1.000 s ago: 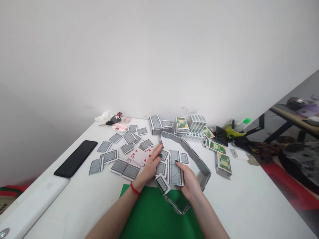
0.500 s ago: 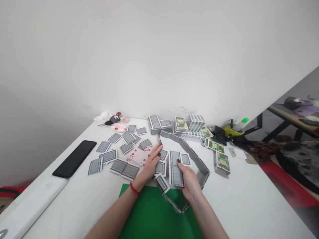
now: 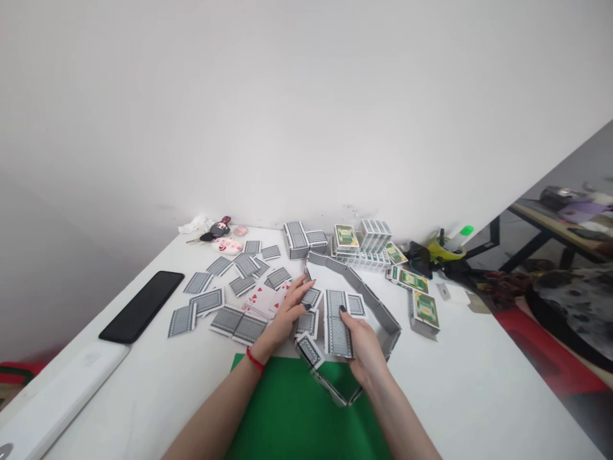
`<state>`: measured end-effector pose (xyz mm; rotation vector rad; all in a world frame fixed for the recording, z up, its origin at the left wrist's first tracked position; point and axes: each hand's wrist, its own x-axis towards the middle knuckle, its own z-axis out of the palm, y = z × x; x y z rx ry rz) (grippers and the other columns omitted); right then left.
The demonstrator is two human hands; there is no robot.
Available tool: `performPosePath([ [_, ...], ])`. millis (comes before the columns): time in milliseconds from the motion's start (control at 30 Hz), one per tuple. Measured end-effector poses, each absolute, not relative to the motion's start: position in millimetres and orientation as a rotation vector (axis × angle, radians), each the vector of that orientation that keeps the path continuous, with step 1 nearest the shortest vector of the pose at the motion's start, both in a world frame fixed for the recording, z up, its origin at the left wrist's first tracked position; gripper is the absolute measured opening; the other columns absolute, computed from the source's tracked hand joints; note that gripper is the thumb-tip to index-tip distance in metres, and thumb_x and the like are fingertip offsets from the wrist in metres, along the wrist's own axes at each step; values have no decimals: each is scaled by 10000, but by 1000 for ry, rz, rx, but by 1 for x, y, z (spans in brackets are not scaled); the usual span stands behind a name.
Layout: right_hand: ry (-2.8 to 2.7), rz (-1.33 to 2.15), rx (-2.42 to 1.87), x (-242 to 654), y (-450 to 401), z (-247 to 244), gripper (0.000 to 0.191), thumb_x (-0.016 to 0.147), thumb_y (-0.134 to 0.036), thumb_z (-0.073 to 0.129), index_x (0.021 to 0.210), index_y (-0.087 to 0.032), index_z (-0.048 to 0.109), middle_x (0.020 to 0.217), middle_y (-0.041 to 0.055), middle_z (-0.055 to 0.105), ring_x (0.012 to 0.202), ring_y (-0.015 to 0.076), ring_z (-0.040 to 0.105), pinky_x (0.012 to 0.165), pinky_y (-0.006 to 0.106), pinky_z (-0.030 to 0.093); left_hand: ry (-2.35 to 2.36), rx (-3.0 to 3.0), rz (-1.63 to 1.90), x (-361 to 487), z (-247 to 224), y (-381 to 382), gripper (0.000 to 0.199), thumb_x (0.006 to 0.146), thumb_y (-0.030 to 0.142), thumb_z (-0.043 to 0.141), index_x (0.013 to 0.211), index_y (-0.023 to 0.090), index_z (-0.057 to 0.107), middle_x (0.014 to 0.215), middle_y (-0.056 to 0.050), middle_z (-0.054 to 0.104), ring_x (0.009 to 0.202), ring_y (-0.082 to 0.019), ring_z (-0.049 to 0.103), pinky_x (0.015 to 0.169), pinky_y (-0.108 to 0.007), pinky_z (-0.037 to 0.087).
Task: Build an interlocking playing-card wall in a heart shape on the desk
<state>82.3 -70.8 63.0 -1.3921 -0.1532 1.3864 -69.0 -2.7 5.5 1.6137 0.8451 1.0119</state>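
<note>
A curved ring of joined, folded playing cards (image 3: 363, 289) stands on edge across the table and the green mat. My right hand (image 3: 363, 344) is closed on a piece made of folded playing cards (image 3: 338, 322), with grey patterned backs showing and the thumb on top. My left hand (image 3: 287, 313) touches or hovers at the ring's left side, fingers stretched out and slightly apart. Beside its fingertips, smaller folded cards (image 3: 307, 323) stick up from the ring. Left of that hand lie face-up heart cards (image 3: 262, 299) and several folded grey-backed cards (image 3: 249, 329).
A black phone (image 3: 142, 306) and a long white device (image 3: 67, 396) lie at the left. Keys (image 3: 215, 230) are by the wall. Green card boxes (image 3: 345, 237) stack at the back; another box (image 3: 425, 311) sits right. The green mat (image 3: 297, 409) lies in front.
My left hand's fingers have lifted and spread a little from the ring's left side. My right hand keeps its hold on the card piece. The view has shifted slightly.
</note>
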Motion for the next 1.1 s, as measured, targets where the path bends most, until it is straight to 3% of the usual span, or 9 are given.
performPosePath([
  [167,-184,1384,-1402,87,-71,61,88,700,-223,648,702,-144,610,565,22,675,526,167,641,492,249,509,674,1548,883,-82,13,10,597,705,330,631,1276,299,459,1362,-51,279,1285,-280,298,1047,-411,307],
  [500,-177,1429,-1385,85,-72,58,92,687,-219,656,681,-149,596,582,38,682,625,197,669,529,262,522,725,1727,751,-88,26,20,531,669,319,704,1166,266,525,1174,-62,375,1062,-212,466,891,-356,449],
  [767,-264,1429,-1373,85,-62,52,116,676,-237,661,732,-150,611,591,29,686,631,196,664,521,258,509,806,1786,807,-84,18,20,498,657,395,706,1085,235,510,1109,-48,412,898,-153,489,776,-301,463],
  [1100,-394,1367,-1393,88,-57,43,195,641,-330,668,726,-164,612,629,38,693,654,218,655,499,270,478,831,1615,791,-75,18,17,526,639,376,728,1041,194,442,787,42,430,631,-74,417,572,-205,367],
])
